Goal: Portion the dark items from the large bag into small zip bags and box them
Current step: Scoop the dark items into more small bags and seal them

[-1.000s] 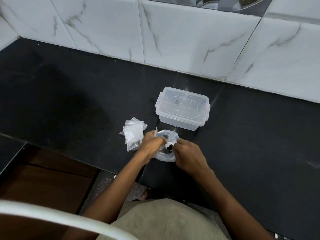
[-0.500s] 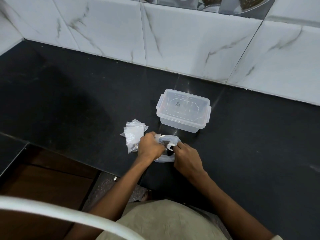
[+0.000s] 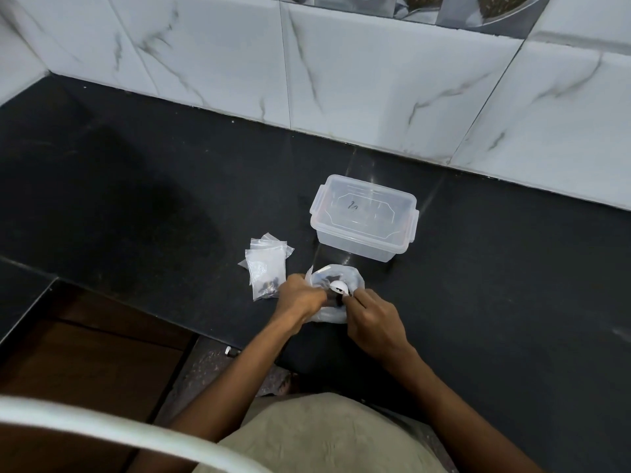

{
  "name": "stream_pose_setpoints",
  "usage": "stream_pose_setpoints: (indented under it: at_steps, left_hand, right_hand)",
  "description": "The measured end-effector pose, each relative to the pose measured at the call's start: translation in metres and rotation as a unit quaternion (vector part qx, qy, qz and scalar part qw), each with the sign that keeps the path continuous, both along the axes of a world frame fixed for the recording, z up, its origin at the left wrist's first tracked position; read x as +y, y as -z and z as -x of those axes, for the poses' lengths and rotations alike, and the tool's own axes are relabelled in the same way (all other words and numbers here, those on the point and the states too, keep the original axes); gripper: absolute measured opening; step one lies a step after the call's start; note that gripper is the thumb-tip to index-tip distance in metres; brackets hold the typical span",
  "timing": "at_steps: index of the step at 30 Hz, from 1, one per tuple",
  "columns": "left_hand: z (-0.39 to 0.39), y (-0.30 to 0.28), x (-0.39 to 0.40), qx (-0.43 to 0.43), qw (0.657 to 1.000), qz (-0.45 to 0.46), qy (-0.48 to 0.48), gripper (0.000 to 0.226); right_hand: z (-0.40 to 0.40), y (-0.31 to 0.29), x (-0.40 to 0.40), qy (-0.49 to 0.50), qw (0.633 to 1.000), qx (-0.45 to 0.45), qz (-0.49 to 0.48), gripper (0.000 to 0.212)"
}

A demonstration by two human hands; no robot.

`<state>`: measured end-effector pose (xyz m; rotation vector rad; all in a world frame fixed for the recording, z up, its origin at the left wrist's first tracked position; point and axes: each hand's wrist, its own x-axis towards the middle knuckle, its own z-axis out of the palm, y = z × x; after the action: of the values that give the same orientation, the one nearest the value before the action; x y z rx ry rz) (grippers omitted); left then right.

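Black counter: lidded box is sitting behind the large bag, which is being gripped by left hand and right hand, small zip bags beside

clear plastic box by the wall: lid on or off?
On. The clear rectangular plastic box shows its lid seated flat on top, a scribbled mark on it, side latches down. Contents cannot be told.

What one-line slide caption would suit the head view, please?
Both hands work at the large bag between small zip bags and lidded box.
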<state>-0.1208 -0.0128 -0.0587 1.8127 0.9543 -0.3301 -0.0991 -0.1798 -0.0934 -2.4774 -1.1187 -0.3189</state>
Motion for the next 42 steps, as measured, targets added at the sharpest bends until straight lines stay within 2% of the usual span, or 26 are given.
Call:
stream_pose_setpoints:
  at_steps: [5,7,12,16,20,25,29,32,35,38,40,42]
  left_hand:
    - [-0.007,-0.004,-0.001,0.020,0.992,-0.112,0.049,0.034]
    - [-0.010,-0.005,-0.001,0.018,0.986,-0.155,0.060,0.034]
    - [-0.015,-0.005,0.000,0.011,0.981,-0.181,0.075,0.037]
    - [-0.017,-0.006,-0.001,0.008,0.980,-0.182,0.077,0.042]
    - [-0.016,-0.008,-0.001,-0.006,0.979,-0.186,0.083,0.042]
    - [-0.016,-0.011,-0.001,-0.037,0.989,-0.116,0.080,0.030]
    - [-0.017,-0.007,-0.002,-0.045,0.993,-0.069,0.090,0.026]
    - [-0.019,-0.004,-0.004,-0.066,0.995,-0.001,0.074,0.018]
    - [-0.017,-0.003,-0.007,-0.104,0.992,0.072,-0.001,0.031]
    - [-0.008,0.002,-0.013,-0.133,0.986,0.068,-0.079,0.053]
    - [0.000,0.005,-0.019,-0.111,0.983,0.081,-0.124,0.066]
    - [0.008,0.007,-0.024,-0.049,0.983,0.101,-0.144,0.076]
  right_hand:
    - [0.000,-0.003,-0.008,-0.045,0.996,-0.079,0.003,0.008]
    - [-0.002,-0.004,-0.010,-0.060,0.993,-0.099,-0.002,0.019]
    - [-0.005,-0.009,-0.016,-0.096,0.988,-0.124,0.009,0.023]
    - [-0.008,-0.009,-0.021,-0.088,0.991,-0.099,0.010,0.025]
    - [-0.009,-0.007,-0.021,-0.040,0.998,-0.052,-0.002,0.029]
    - [0.000,-0.009,-0.018,0.009,0.999,-0.028,-0.015,0.024]
    - [0.002,-0.011,-0.009,0.025,0.999,0.010,0.030,0.006]
    - [-0.001,-0.008,-0.006,0.032,0.991,0.091,0.087,0.017]
    - [-0.007,-0.012,-0.006,0.032,0.982,0.135,0.131,0.017]
    - [-0.009,-0.015,-0.004,0.046,0.978,0.148,0.142,0.015]
    - [-0.008,-0.019,-0.002,0.058,0.978,0.161,0.123,0.019]
    - [-0.006,-0.024,0.002,0.070,0.978,0.175,0.093,0.019]
